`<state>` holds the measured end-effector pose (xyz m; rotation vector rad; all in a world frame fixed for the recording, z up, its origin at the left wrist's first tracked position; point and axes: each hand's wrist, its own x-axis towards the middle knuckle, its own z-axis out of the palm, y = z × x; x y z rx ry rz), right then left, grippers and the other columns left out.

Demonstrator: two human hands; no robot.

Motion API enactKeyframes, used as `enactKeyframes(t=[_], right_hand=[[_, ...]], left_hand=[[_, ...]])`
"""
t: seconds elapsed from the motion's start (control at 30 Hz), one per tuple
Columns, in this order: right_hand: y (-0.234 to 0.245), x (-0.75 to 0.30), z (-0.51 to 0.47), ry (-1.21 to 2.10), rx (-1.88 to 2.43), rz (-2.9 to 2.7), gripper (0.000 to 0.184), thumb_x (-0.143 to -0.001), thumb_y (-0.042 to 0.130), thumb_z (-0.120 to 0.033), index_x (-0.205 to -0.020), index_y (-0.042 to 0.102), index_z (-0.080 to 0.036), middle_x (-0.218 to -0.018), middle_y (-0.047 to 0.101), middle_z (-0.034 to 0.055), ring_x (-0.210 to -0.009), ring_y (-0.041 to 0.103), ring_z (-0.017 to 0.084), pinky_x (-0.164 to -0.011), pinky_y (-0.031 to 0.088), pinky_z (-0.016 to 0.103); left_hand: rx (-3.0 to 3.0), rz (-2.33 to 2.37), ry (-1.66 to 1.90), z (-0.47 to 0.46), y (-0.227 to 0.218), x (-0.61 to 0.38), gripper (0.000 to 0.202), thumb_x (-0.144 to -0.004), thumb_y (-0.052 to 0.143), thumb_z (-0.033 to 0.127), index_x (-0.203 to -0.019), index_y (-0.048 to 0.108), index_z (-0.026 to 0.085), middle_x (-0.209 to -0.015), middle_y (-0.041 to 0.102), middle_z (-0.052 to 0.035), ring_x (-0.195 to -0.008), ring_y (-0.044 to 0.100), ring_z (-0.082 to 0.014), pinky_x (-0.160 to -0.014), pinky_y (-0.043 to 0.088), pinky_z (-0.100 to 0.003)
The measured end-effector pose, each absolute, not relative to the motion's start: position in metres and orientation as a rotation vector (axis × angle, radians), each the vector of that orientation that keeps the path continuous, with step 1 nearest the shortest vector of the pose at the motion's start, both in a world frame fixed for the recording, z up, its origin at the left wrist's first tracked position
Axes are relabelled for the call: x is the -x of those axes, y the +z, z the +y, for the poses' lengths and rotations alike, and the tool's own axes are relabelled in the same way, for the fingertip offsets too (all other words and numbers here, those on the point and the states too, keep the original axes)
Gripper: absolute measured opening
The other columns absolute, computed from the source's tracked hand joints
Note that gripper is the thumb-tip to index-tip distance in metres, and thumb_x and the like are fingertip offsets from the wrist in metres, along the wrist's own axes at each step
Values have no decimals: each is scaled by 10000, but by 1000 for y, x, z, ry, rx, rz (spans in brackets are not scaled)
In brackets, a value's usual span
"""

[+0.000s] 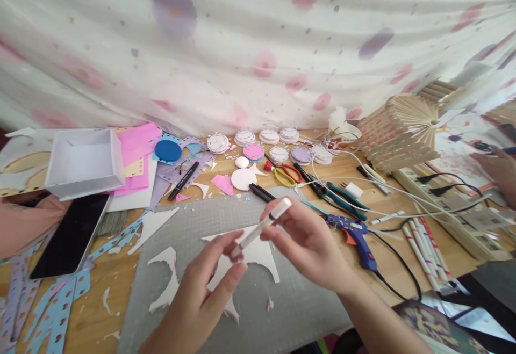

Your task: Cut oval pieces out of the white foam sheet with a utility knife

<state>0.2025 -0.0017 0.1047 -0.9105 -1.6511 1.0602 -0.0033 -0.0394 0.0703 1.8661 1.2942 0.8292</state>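
Held at a slant above the cutting mat is a white marker [257,230] with a dark band near its upper end. My right hand [303,238] grips that upper end between thumb and fingers. The lower end sits at the fingertips of my left hand [209,276], its fingers curled round it. Beneath my hands, white foam sheet scraps [260,251] with curved cutouts lie on the grey cutting mat [302,311]. Another curved white scrap [168,281] is left of my left hand. A black marker [261,193] lies just beyond my right hand.
Several stacked discs [253,152] stand along the back. Yellow-handled scissors [285,174], pliers [349,202] and a blue glue gun [355,233] lie right, with cables. A phone [68,236] and a white box [84,160] are left. Another person's hand [500,168] shows far right.
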Motion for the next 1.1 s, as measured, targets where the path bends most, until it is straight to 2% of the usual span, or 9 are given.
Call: enactKeyframes(t=[0.07,0.17,0.4,0.53,0.73,0.8,0.9,1.0,1.1], right_hand=[[105,-195,-11,1244,780,-1525,80,-936,569,-294,-958,559,-218,-810,566,5,-708,558,126,-668,491,259],[102,-189,-19,1456,686,-1405,136,-904,626,-296,-968,541,-211,-798,563,0,-672,557,111,-637,487,245],[100,-184,-31,1719,694,-1183,235,-869,681,-359,-905,507,-205,-687,573,-25,-573,586,90,-542,489,201],[98,-184,-34,1709,707,-1152,253,-841,710,-363,-864,516,-203,-672,596,-19,-535,577,87,-523,479,197],[91,-178,-34,1715,651,-1188,242,-796,741,-265,-877,520,-210,-694,611,-12,-555,546,85,-561,447,211],[88,-176,-33,1804,644,-1192,277,-781,751,-335,-858,516,-208,-655,581,-26,-508,501,73,-498,397,191],[85,-173,-33,1985,658,-1134,324,-862,633,-486,-796,467,-216,-532,497,-66,-397,399,53,-387,281,160],[89,-174,-34,2014,720,-1156,327,-919,552,-489,-766,438,-224,-506,470,-71,-386,329,52,-392,255,175],[98,-190,-33,1975,767,-1289,285,-917,564,-446,-743,482,-234,-532,477,-44,-421,365,87,-404,261,219]], left_hand=[[-1761,1248,848,-42,83,3,244,-945,496,382,-1055,668,248,-814,715,-4,-744,694,-148,-648,566,-207],[-1780,1311,1003,-46,96,8,166,-860,624,369,-847,713,229,-730,707,8,-647,670,-134,-580,547,-180],[-1842,1479,1044,-55,105,17,189,-814,664,444,-809,751,276,-772,764,16,-635,700,-143,-524,541,-161],[-1877,1340,978,-52,113,14,331,-901,538,447,-682,711,268,-600,700,46,-473,618,-95,-407,458,-131],[-2036,1278,901,-44,114,14,338,-933,505,431,-690,651,248,-551,606,51,-471,571,-88,-417,417,-140],[-2160,1173,814,-40,112,15,330,-953,485,418,-723,645,243,-574,603,46,-504,579,-94,-476,443,-149],[-2404,1013,760,-32,112,14,414,-978,414,448,-687,613,233,-582,602,28,-541,584,-123,-566,473,-196],[-2562,964,671,-29,110,15,478,-1003,329,434,-642,573,236,-558,588,25,-503,551,-134,-549,457,-226],[-2600,975,533,-38,97,28,450,-1001,320,439,-704,600,248,-615,633,21,-565,591,-140,-575,473,-224]])
